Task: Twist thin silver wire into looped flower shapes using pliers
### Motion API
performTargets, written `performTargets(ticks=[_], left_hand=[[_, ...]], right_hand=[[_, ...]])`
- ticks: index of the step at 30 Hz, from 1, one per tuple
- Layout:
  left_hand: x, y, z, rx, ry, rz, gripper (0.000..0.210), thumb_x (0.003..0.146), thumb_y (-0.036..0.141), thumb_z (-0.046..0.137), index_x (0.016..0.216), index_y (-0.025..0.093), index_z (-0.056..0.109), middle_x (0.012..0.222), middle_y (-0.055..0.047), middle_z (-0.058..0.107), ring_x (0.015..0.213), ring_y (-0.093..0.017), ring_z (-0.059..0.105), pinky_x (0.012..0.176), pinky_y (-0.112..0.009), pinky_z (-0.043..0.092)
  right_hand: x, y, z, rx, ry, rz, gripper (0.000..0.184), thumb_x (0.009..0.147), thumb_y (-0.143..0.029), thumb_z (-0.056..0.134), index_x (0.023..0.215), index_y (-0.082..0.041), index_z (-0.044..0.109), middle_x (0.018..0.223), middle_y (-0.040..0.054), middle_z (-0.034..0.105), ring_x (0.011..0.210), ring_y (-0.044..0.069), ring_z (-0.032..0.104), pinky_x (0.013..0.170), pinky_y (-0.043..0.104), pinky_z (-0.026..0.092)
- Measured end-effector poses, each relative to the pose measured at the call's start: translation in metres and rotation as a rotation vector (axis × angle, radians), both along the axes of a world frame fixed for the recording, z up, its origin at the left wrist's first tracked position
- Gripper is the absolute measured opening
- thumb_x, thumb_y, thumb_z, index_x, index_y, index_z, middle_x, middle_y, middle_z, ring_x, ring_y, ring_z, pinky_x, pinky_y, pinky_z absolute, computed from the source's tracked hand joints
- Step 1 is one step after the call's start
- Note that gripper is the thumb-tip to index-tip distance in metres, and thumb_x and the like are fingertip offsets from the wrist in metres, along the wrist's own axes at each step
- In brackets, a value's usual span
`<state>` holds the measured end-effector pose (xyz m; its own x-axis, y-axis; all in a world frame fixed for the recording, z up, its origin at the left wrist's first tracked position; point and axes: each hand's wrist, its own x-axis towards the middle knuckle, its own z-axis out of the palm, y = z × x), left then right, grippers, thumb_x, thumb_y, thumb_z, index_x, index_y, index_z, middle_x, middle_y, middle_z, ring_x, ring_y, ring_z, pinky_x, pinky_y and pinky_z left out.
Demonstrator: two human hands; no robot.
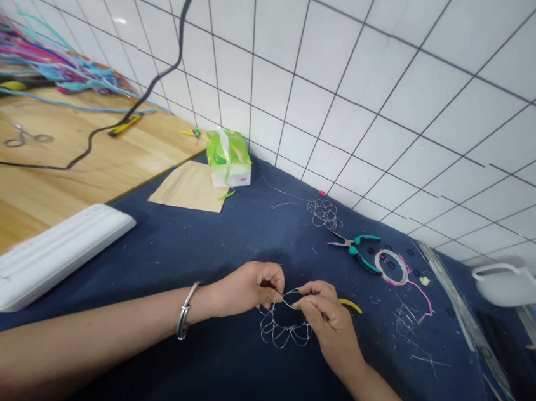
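A wire ring is held between both hands above the dark-blue bench. Its petal-like loops are pointed mainly toward the wearer; a long axis cannot be told on the rounded form. Thin, silvery wire is seen, twisted at the loop bases. The ring's far-left part is pinched by the fingers of the left hand, its right part by those of the right hand. The bench is bounded behind by a tiled wall; leftward reach is limited by a white power strip, and pliers are laid beyond the right hand.
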<state>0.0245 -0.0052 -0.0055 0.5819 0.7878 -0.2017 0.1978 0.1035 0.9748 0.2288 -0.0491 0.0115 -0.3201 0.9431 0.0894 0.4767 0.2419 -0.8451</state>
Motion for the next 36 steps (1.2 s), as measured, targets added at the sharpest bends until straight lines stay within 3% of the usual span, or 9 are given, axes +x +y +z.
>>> performTargets(ticks=[12,20,30,36], left_hand=[[0.004,-0.006,0.002,0.021,0.018,0.027,0.011,0.079,0.027,0.054,0.078,0.016,0.054,0.063,0.003,0.053,0.058,-0.01,0.053,0.052,-0.021,0.043],[0.006,-0.005,0.005,0.075,0.037,0.083,0.009,0.081,0.023,0.05,0.077,0.016,0.052,0.063,0.004,0.051,0.057,-0.009,0.052,0.054,-0.021,0.043],[0.005,-0.006,0.003,0.091,0.026,0.044,0.007,0.079,0.023,0.052,0.079,0.016,0.054,0.065,0.003,0.053,0.058,-0.009,0.052,0.054,-0.021,0.043],[0.004,-0.006,0.004,0.053,-0.032,0.07,0.007,0.08,0.022,0.05,0.079,0.016,0.052,0.066,0.003,0.052,0.06,-0.009,0.054,0.056,-0.022,0.045]], right_hand=[[-0.005,0.001,0.0,0.192,-0.149,-0.016,0.019,0.085,-0.021,0.047,0.076,-0.023,0.064,0.09,0.0041,0.056,0.095,0.02,0.047,0.085,0.037,0.04],[-0.01,-0.001,-0.003,0.309,-0.278,-0.013,0.023,0.083,-0.016,0.046,0.064,-0.02,0.058,0.085,0.0052,0.054,0.095,0.021,0.044,0.085,0.04,0.039],[-0.012,-0.004,0.001,0.314,-0.176,-0.128,0.014,0.084,-0.02,0.05,0.081,-0.023,0.063,0.085,0.0044,0.057,0.093,0.021,0.048,0.086,0.041,0.04],[-0.012,-0.006,0.001,0.244,-0.095,-0.17,0.013,0.084,-0.024,0.051,0.081,-0.024,0.064,0.099,0.0052,0.054,0.101,0.021,0.047,0.089,0.04,0.039]])
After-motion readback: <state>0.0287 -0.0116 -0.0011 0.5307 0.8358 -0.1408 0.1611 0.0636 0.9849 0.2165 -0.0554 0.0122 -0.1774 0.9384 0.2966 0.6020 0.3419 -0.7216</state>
